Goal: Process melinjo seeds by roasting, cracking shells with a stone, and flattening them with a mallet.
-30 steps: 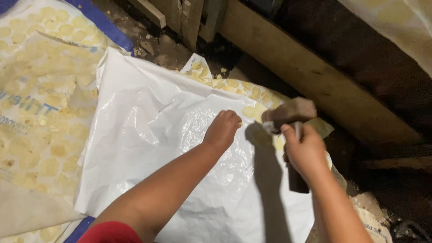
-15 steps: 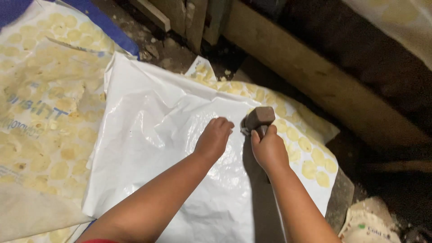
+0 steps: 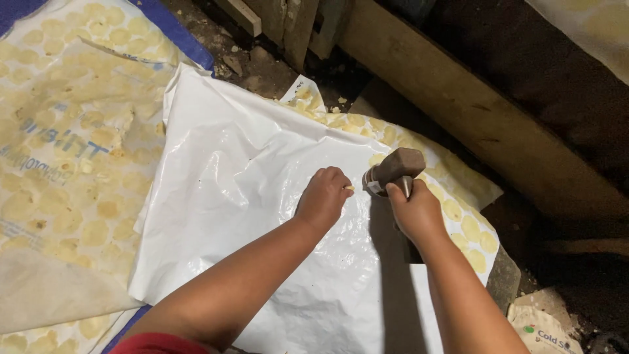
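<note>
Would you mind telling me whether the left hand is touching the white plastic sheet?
Touching. In the head view, the left hand rests knuckles-up on the white plastic sheet, with no gap visible beneath it; the right hand grips a hammer beside it.

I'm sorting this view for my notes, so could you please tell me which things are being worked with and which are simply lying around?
In use:
- hammer, gripped in the right hand
- white plastic sheet, pressed by the left hand
- small pale piece pinched at the left fingertips, too small to identify

Lying about:
- yellow-patterned sack
- wooden beam
- printed bag
</note>
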